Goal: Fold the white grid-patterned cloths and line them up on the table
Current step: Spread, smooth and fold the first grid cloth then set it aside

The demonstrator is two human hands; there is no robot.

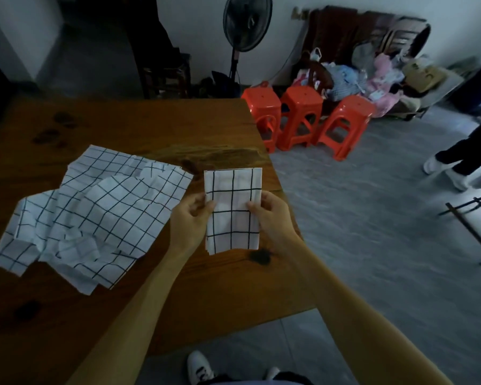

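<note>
A folded white grid-patterned cloth [232, 209], a narrow rectangle, sits between both hands above the right part of the wooden table [128, 129]. My left hand [190, 218] pinches its left edge with thumb on top. Its right edge is pinched by my right hand [271, 215]. To the left, a crumpled pile of unfolded grid cloths [89, 215] lies spread on the table.
The table's right edge runs close beside my right hand, with grey floor beyond. Three orange plastic stools [303, 118] stand past the table's far right corner. A standing fan [246, 26] and a cluttered sofa are at the back. Another person's legs [461, 157] are at far right.
</note>
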